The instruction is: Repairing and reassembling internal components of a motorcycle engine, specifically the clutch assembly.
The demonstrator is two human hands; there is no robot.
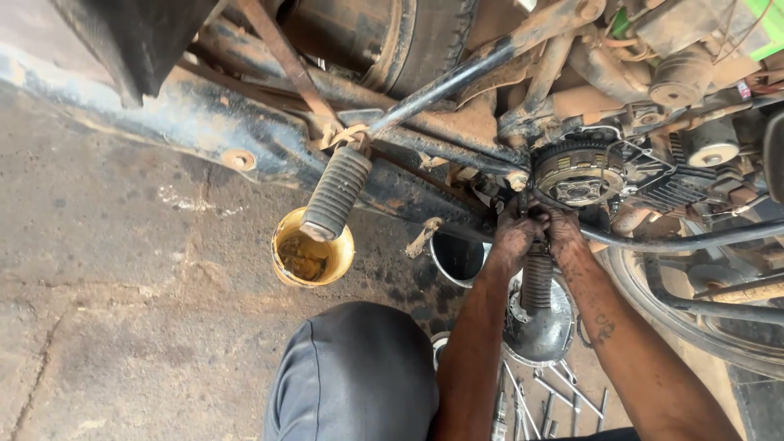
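Both hands are working at the underside of the motorcycle engine, pressed together just below the exposed clutch (578,173), which is sitting up and to the right of the knuckles with its round face turned toward the camera. The left hand (514,238) is curling its greasy fingers around something small at the engine's lower edge, and the right hand (563,233) is meeting it from the other side, so the two are touching or nearly so; what is being pinched between them is hidden by the fingers, so I cannot tell what the grip is closed on, only that both hands are clenched rather than spread. Neither hand is clearly nearer the clutch. The front footpeg (536,282), a ribbed rubber one, is hanging directly under the hands with its long axis running almost straight down the frame, between the two forearms. Both forearms are rising from the bottom edge and converging upward, left one near vertical, right one slanting in from lower right, wrists bent slightly inward. The removed engine cover (545,333) is lying on the ground under the footpeg, with loose tools (563,396) scattered just below it. Off to the left, the rear footpeg (336,193) is angling down over a yellow tub (340,260) of dirty oil, well apart from the hands. A dark pan (454,255) is sitting just left of the left wrist. The bent knee (353,374) is filling the lower middle.
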